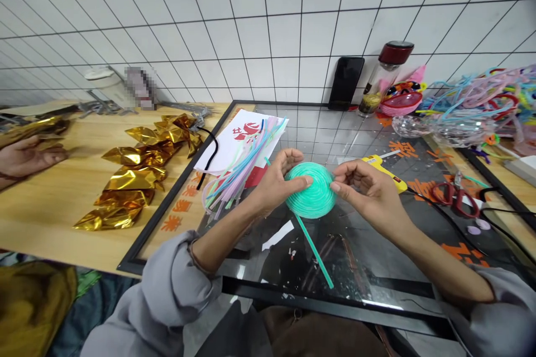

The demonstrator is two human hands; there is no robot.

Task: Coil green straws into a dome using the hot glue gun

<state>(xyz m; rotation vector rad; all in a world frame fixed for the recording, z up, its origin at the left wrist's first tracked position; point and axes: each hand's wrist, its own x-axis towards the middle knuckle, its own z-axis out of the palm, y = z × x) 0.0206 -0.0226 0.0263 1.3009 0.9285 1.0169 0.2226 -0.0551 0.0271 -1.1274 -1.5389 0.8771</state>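
Observation:
A green disc coiled from chenille stem (316, 198) is held above the dark glass tabletop. My left hand (285, 178) grips its left side, thumb flat on the top face and fingers behind the rim. At the right rim, my right hand (362, 187) pinches the disc's edge between thumb and fingertips; whether a loose end is in that pinch I cannot tell. From under the coil a straight green stem (314, 251) runs toward the table's front edge. A loose bundle of pastel chenille stems (247, 164) lies to the left on a white sheet (226, 142) with a red print.
A yellow glue gun (385, 172) and red-handled scissors (456, 195) lie to the right. Behind stand a phone (346, 82) and a glass bottle (379, 86). Colourful stems (486, 95) pile at far right. Gold foil shapes (134, 178) and another person's hand (29, 159) are on the left.

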